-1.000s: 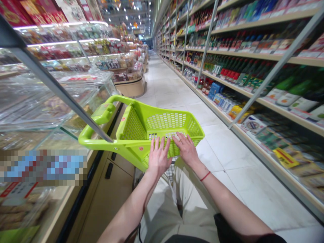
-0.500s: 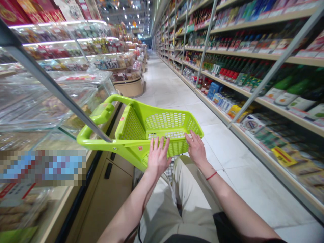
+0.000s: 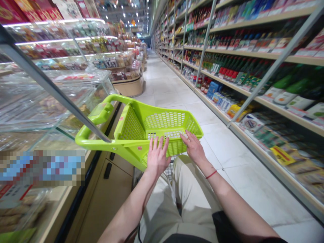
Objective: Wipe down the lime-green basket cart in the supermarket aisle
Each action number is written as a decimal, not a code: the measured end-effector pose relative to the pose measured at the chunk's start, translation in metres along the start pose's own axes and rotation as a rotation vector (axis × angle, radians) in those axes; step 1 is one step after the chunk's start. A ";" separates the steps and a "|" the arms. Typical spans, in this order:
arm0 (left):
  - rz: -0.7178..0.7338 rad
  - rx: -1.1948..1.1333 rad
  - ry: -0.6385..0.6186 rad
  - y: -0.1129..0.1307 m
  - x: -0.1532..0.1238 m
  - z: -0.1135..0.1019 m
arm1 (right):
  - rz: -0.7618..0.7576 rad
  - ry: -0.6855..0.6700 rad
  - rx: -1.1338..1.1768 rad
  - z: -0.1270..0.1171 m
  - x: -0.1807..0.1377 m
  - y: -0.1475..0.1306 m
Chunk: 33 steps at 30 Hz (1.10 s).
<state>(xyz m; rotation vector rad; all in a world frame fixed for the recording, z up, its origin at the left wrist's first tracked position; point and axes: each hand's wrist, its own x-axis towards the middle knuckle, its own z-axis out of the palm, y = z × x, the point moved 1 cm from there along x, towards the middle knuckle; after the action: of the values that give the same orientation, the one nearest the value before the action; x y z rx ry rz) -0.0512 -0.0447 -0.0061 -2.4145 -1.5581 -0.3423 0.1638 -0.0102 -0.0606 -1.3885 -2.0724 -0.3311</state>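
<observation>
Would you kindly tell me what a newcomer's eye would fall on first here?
Probably the bright green shopping cart in the middle, with the left hand and right hand at its near side. After that, perhaps the red band on the right wrist, then the yellow sign low on the shelves at right.

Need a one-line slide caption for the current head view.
Left hand and right hand at the near side of a green shopping cart; stocked shelves line the right.

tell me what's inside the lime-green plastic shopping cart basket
Inside the basket, its perforated walls and openwork floor show, with no goods in sight. The near wall, bare left hand and right hand cover the nearest strip, so anything there can't be seen.
</observation>
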 end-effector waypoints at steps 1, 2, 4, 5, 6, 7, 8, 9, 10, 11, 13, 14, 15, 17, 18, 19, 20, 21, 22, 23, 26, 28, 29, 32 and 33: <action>0.001 -0.002 -0.001 0.000 0.000 0.000 | 0.005 0.007 0.001 0.000 -0.003 0.006; 0.001 -0.004 -0.003 0.000 0.000 0.000 | 0.014 0.014 -0.002 0.000 -0.005 0.011; -0.001 -0.010 -0.004 -0.001 0.000 0.000 | 0.039 0.028 -0.018 -0.001 -0.009 0.019; -0.003 -0.012 -0.004 -0.001 0.000 0.001 | 0.054 0.037 -0.028 0.000 -0.011 0.021; -0.005 -0.014 -0.005 -0.001 0.000 0.001 | 0.070 0.046 -0.038 0.000 -0.012 0.022; -0.006 -0.014 -0.004 -0.001 0.000 0.002 | 0.089 0.057 -0.048 0.001 -0.012 0.022; -0.005 -0.013 -0.004 -0.001 0.000 0.002 | 0.110 0.069 -0.057 0.002 -0.012 0.020; -0.003 -0.011 -0.003 0.000 0.000 0.003 | 0.132 0.083 -0.065 0.003 -0.011 0.016; -0.002 -0.010 -0.002 0.000 0.000 0.003 | 0.149 0.097 -0.071 0.005 -0.010 0.012; -0.002 -0.008 0.000 0.000 0.000 0.003 | 0.157 0.106 -0.072 0.006 -0.009 0.007; -0.004 -0.007 0.003 0.000 0.000 0.003 | 0.139 0.101 -0.060 0.009 -0.005 -0.001; -0.005 -0.007 0.003 0.000 0.000 0.003 | 0.115 0.089 -0.047 0.009 -0.003 -0.005; -0.006 -0.007 0.003 0.000 0.000 0.002 | 0.088 0.076 -0.032 0.009 -0.002 -0.007; -0.003 -0.006 0.004 0.000 0.000 0.002 | 0.041 0.057 -0.002 0.008 0.000 -0.007; -0.002 -0.006 0.005 -0.001 0.000 0.002 | 0.025 0.053 0.009 0.007 0.000 -0.005; -0.001 -0.006 0.006 -0.001 0.000 0.001 | 0.015 0.052 0.016 0.006 -0.001 -0.002; -0.001 -0.006 0.005 -0.001 0.000 0.001 | 0.011 0.053 0.020 0.005 -0.002 0.001; -0.001 -0.006 0.004 -0.001 0.000 0.001 | 0.011 0.058 0.020 0.004 -0.004 0.005; -0.002 -0.006 0.002 -0.001 0.000 0.001 | 0.014 0.065 0.018 0.003 -0.006 0.010; -0.003 -0.007 0.000 -0.001 0.000 0.001 | 0.021 0.076 0.014 0.003 -0.008 0.015; -0.001 -0.008 -0.007 -0.001 0.000 0.001 | 0.058 0.107 0.000 0.002 -0.015 0.033; 0.001 -0.009 -0.010 -0.001 0.000 0.000 | 0.094 0.115 -0.002 0.002 -0.019 0.044; 0.001 -0.010 -0.010 -0.001 0.000 0.000 | 0.113 0.118 0.000 0.002 -0.021 0.048; -0.007 -0.009 -0.011 0.000 0.000 0.000 | 0.182 0.137 0.009 0.006 -0.025 0.053; -0.009 -0.008 -0.011 0.000 0.000 0.000 | 0.206 0.152 0.009 0.008 -0.025 0.052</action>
<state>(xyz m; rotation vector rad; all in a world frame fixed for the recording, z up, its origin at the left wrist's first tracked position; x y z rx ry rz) -0.0512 -0.0444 -0.0059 -2.4203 -1.5755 -0.3377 0.2141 -0.0032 -0.0885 -1.5079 -1.7892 -0.3285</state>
